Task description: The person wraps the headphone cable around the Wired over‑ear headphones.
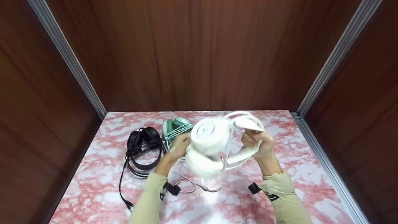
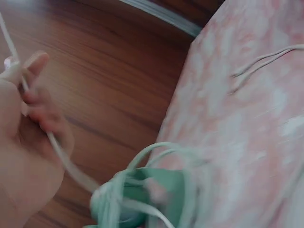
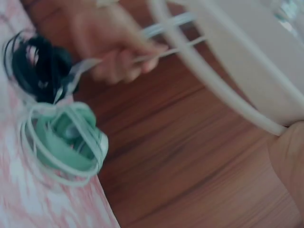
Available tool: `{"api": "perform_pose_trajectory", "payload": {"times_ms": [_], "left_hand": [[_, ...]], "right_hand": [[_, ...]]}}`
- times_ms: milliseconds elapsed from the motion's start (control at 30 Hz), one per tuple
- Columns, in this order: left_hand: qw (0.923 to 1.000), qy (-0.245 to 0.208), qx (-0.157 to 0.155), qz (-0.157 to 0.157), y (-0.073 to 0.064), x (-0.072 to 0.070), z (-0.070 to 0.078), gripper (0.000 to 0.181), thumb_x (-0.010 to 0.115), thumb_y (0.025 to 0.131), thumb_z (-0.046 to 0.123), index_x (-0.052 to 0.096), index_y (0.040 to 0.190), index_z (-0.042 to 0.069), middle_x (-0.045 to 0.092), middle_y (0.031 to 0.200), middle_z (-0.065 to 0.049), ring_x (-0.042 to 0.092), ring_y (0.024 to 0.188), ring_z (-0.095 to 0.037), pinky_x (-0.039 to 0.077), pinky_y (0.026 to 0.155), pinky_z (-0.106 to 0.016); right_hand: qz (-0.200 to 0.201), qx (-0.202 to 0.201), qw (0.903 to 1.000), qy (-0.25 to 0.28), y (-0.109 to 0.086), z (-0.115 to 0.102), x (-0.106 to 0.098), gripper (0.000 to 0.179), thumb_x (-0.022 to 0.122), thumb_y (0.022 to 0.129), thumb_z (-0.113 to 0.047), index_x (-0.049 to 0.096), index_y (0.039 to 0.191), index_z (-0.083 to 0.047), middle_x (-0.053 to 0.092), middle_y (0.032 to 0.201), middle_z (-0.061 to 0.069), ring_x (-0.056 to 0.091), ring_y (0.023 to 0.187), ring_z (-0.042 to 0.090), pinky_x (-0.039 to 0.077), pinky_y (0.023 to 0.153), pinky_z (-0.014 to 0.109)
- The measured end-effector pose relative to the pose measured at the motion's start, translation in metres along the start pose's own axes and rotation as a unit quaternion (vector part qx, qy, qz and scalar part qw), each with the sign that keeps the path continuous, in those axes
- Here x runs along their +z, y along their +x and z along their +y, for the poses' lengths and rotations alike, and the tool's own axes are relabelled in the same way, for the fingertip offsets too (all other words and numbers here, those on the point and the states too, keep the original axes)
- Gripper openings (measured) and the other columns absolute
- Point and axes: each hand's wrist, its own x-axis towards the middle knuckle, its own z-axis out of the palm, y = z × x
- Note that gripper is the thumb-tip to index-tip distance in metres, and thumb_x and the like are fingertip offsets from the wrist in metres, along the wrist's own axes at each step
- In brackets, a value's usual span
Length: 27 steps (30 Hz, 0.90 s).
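A pair of white headphones point(image 1: 208, 133), blurred by motion, is held up over the middle of the table. My right hand point(image 1: 262, 144) grips it by the headband at the right, its fingers curled around the band. Behind the white ear cups in the head view, my left hand point(image 1: 179, 147) is partly hidden. The left wrist view shows that hand pinching a thin white cable point(image 2: 76, 171), which runs through its curled fingers. In the right wrist view, the same cable stretches from the left hand toward the headphones. Part of a cable point(image 1: 186, 192) loops low in front.
Black headphones point(image 1: 144, 167) with a bundled cord lie at the left on the pink-and-white marbled table point(image 1: 102, 183). Mint green headphones point(image 1: 168, 127) wrapped in their cable sit beside them, farther back. Brown wood panels point(image 1: 192, 56) with metal corner rails enclose the table.
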Motion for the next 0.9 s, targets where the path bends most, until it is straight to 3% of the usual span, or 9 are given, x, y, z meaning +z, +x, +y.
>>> {"api": "perform_pose_trajectory", "payload": {"times_ms": [133,200,333,433,600,667,733,833,900], "left_hand": [[0.9998,-0.012,-0.011,-0.015,-0.016,0.020,-0.012,0.019,0.046,0.098,-0.002,0.063,0.094,-0.009,0.053,0.076,0.004,0.048,0.072,-0.007,0.043,0.068,-0.024],[0.9996,0.026,-0.001,-0.012,-0.021,0.029,-0.023,0.023,0.043,0.101,-0.001,0.062,0.089,-0.006,0.043,0.066,0.004,0.040,0.062,-0.008,0.037,0.060,-0.024],[0.9944,0.100,0.028,0.016,-0.035,0.042,-0.049,0.029,0.042,0.103,0.004,0.058,0.080,-0.003,0.036,0.064,0.003,0.032,0.058,-0.007,0.029,0.054,-0.024],[0.9884,0.137,0.039,0.052,-0.047,0.042,-0.061,0.030,0.047,0.103,0.010,0.054,0.074,0.003,0.037,0.064,0.006,0.031,0.056,-0.006,0.029,0.053,-0.023],[0.9753,0.197,0.047,0.088,-0.068,0.026,-0.067,0.032,0.053,0.102,0.018,0.050,0.070,0.013,0.037,0.062,0.011,0.032,0.054,-0.004,0.030,0.050,-0.022],[0.9672,0.230,0.051,0.094,-0.077,0.018,-0.067,0.033,0.055,0.101,0.019,0.049,0.068,0.017,0.036,0.061,0.014,0.031,0.053,-0.002,0.029,0.048,-0.022],[0.9584,0.263,0.056,0.095,-0.085,0.011,-0.066,0.034,0.057,0.099,0.020,0.048,0.067,0.020,0.034,0.058,0.017,0.030,0.051,-0.001,0.027,0.046,-0.021],[0.9463,0.304,0.065,0.089,-0.093,0.007,-0.064,0.035,0.059,0.098,0.021,0.048,0.065,0.021,0.030,0.056,0.018,0.027,0.049,0.001,0.024,0.045,-0.020],[0.9434,0.312,0.068,0.090,-0.096,0.006,-0.064,0.035,0.060,0.098,0.021,0.048,0.065,0.020,0.030,0.056,0.019,0.027,0.049,0.001,0.024,0.046,-0.019]], "right_hand": [[0.078,-0.054,0.9951,0.029,-0.004,-0.004,-0.001,0.015,0.041,0.075,0.011,0.044,0.075,-0.004,0.020,0.058,-0.002,0.020,0.045,0.008,0.019,0.043,0.018],[0.117,-0.083,0.9893,0.027,-0.005,-0.007,-0.001,0.018,0.044,0.075,0.011,0.039,0.070,-0.005,0.018,0.057,-0.002,0.019,0.044,0.008,0.018,0.043,0.018],[0.217,-0.167,0.9617,0.002,-0.006,-0.018,0.001,0.024,0.054,0.070,0.011,0.039,0.065,-0.007,0.019,0.053,-0.002,0.016,0.043,0.009,0.017,0.040,0.019],[0.322,-0.245,0.9131,-0.048,-0.005,-0.030,0.001,0.022,0.061,0.063,0.011,0.044,0.063,-0.003,0.028,0.048,0.000,0.017,0.041,0.009,0.016,0.037,0.019],[0.463,-0.349,0.7978,-0.165,-0.008,-0.050,-0.005,0.018,0.046,0.071,0.018,0.046,0.073,0.000,0.037,0.045,0.004,0.025,0.035,0.009,0.017,0.034,0.020],[0.491,-0.375,0.7624,-0.192,-0.013,-0.056,-0.009,0.019,0.037,0.077,0.015,0.040,0.072,-0.003,0.033,0.045,0.001,0.025,0.035,0.008,0.017,0.034,0.020],[0.506,-0.392,0.7393,-0.210,-0.019,-0.061,-0.013,0.019,0.035,0.078,0.016,0.037,0.072,-0.002,0.031,0.045,0.001,0.024,0.035,0.009,0.017,0.034,0.021],[0.510,-0.403,0.7250,-0.226,-0.029,-0.063,-0.019,0.020,0.036,0.078,0.016,0.033,0.071,-0.002,0.029,0.045,0.001,0.024,0.034,0.009,0.017,0.035,0.021],[0.519,-0.406,0.7069,-0.257,-0.033,-0.063,-0.022,0.019,0.038,0.077,0.018,0.035,0.071,0.000,0.030,0.046,0.002,0.025,0.034,0.010,0.018,0.035,0.022]]}}
